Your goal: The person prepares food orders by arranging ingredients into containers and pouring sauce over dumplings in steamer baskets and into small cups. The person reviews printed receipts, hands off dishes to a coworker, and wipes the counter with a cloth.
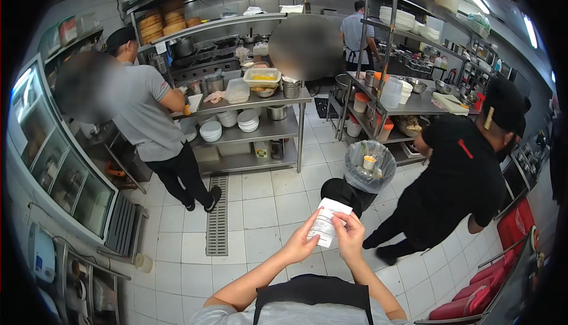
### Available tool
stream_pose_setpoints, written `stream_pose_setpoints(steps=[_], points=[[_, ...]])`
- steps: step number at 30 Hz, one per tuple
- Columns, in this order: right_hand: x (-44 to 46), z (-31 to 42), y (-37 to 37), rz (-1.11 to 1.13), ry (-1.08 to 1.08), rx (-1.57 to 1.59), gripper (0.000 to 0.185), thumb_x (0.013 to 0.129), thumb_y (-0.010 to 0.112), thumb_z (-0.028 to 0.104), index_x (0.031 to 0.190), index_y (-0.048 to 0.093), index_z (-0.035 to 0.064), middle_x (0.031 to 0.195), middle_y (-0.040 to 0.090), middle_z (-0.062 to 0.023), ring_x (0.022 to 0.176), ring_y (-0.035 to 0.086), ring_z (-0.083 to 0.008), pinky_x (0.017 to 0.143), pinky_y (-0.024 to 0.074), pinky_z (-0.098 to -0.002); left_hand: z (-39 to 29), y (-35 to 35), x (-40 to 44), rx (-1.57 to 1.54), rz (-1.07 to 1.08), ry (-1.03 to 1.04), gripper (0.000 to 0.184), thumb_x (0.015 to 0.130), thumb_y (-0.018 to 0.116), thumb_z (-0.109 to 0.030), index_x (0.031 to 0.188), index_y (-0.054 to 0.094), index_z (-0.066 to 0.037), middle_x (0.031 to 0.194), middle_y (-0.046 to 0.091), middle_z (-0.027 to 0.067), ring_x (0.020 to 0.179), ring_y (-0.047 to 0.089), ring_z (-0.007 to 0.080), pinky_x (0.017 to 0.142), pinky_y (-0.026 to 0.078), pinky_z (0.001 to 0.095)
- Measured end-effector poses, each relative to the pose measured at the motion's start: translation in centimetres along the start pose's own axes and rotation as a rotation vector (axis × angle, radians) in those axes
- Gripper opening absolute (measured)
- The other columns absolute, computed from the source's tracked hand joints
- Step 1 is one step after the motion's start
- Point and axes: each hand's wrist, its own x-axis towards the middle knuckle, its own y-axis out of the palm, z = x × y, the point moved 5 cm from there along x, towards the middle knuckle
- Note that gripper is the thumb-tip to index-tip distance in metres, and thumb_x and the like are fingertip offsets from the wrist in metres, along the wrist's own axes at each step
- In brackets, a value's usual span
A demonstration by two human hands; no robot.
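A white printed paper slip [323, 225], like a receipt, is held up in front of my chest. My left hand [300, 246] pinches its left edge between thumb and fingers. On the other side, my right hand [349, 234] grips the right edge, with the thumb over the printed face. The lines of print are too small to read. Just beyond the slip is a black rounded object [338, 190], partly covered by the paper, beside a bin [381, 171] with a clear liner and an orange-and-white cup inside.
A person in grey [145, 100] works at the steel table [278, 97] on the left. Close on my right, a person in black [461, 165] leans toward a counter. Another person [357, 35] stands at the back. A floor drain [218, 218] crosses the white tiles; red containers [473, 289] stand at right.
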Motion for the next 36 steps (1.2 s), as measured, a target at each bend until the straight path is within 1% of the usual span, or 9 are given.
stream_pose_setpoints(steps=[3, 5, 7, 12, 16, 23, 30, 34, 36], points=[[2.9, -1.0, -1.3, -0.114, -0.142, -0.09, 0.02, 0.083, 0.063, 0.005, 0.102, 0.064, -0.0018, 0.094, 0.059, -0.0094, 0.08, 0.055, -0.013, 0.068, 0.0439, -0.0256, 2.4, -3.3, 2.8, -0.037, 0.028, -0.055, 0.06, 0.082, 0.043, 0.008, 0.14, 0.032, -0.005, 0.136, 0.044, 0.0136, 0.126, 0.041, 0.0224, 0.104, 0.03, 0.0315], [4.9, -3.6, -4.0, -0.17, 0.047, -0.075, 0.027, 0.084, 0.061, 0.003, 0.111, 0.06, -0.0017, 0.103, 0.055, -0.0086, 0.087, 0.055, -0.0133, 0.073, 0.0445, -0.0247, 4.2, -4.9, 4.8, -0.041, 0.023, -0.058, 0.051, 0.086, 0.045, 0.004, 0.136, 0.038, -0.005, 0.129, 0.05, 0.0114, 0.118, 0.046, 0.0184, 0.096, 0.037, 0.0291], [6.9, -6.5, -6.9, -0.265, -0.024, -0.092, 0.028, 0.084, 0.058, 0.0, 0.112, 0.059, -0.0027, 0.104, 0.052, -0.0067, 0.09, 0.055, -0.0128, 0.076, 0.044, -0.0227, 5.9, -6.2, 7.2, -0.042, -0.022, -0.035, 0.042, 0.091, 0.049, -0.003, 0.132, 0.044, -0.005, 0.121, 0.056, 0.0082, 0.104, 0.054, 0.0126, 0.081, 0.05, 0.0252], [9.4, -15.1, -13.4, -0.412, 0.167, -0.177, 0.028, 0.083, 0.052, -0.004, 0.11, 0.06, -0.0051, 0.106, 0.052, -0.0084, 0.085, 0.055, -0.0111, 0.071, 0.0427, -0.0204, 9.5, -10.1, 14.4, -0.223, -0.203, -0.23, 0.029, 0.09, 0.056, -0.009, 0.118, 0.054, 0.0, 0.105, 0.063, 0.0074, 0.089, 0.062, 0.0135, 0.076, 0.053, 0.0275], [14.0, -21.7, -13.9, -0.49, 0.222, 0.006, 0.027, 0.081, 0.052, -0.006, 0.107, 0.061, -0.0048, 0.104, 0.053, -0.0079, 0.076, 0.054, -0.009, 0.064, 0.0419, -0.0192, 9.1, -15.5, 22.3, -0.255, -0.438, -0.141, 0.021, 0.088, 0.061, -0.013, 0.105, 0.061, 0.0, 0.093, 0.066, 0.0059, 0.078, 0.064, 0.0113, 0.067, 0.054, 0.0268], [27.1, -20.2, -8.5, -0.169, 0.149, -0.213, 0.027, 0.081, 0.051, -0.006, 0.106, 0.062, -0.0031, 0.104, 0.054, -0.0077, 0.072, 0.054, -0.0069, 0.063, 0.0423, -0.0185, 7.2, -28.1, 39.5, -0.36, -0.729, 0.056, 0.021, 0.088, 0.06, -0.012, 0.105, 0.057, 0.0, 0.094, 0.063, 0.0043, 0.081, 0.061, 0.0113, 0.066, 0.053, 0.0256], [31.9, -22.8, -7.0, -0.198, -0.029, -0.469, 0.028, 0.076, 0.051, -0.008, 0.102, 0.063, -0.0043, 0.098, 0.059, -0.0167, 0.088, 0.059, -0.0247, 0.069, 0.0478, -0.0297, 4.8, -43.0, 61.7, -0.459, -0.739, 0.32, 0.018, 0.088, 0.061, -0.014, 0.102, 0.059, -0.004, 0.095, 0.065, 0.0049, 0.079, 0.063, 0.0131, 0.069, 0.054, 0.0266], [29.8, -27.7, -9.4, -0.368, 0.09, -0.662, 0.028, 0.072, 0.051, -0.007, 0.096, 0.065, -0.0019, 0.086, 0.059, -0.0192, 0.083, 0.059, -0.0319, 0.076, 0.0462, -0.0347, 4.4, -51.2, 72.8, -0.547, -0.778, 0.419, 0.017, 0.085, 0.066, -0.012, 0.097, 0.061, -0.002, 0.09, 0.065, 0.0065, 0.073, 0.063, 0.0159, 0.063, 0.056, 0.0276], [29.4, -27.1, -9.1, -0.312, 0.335, -0.845, 0.033, 0.081, 0.047, -0.002, 0.111, 0.061, -0.0001, 0.101, 0.063, -0.0208, 0.088, 0.06, -0.0268, 0.077, 0.0483, -0.0383, 4.3, -54.8, 77.3, -0.55, -0.827, 0.411, 0.019, 0.083, 0.067, -0.011, 0.099, 0.06, -0.001, 0.09, 0.065, 0.0077, 0.073, 0.064, 0.0174, 0.062, 0.056, 0.0286]])
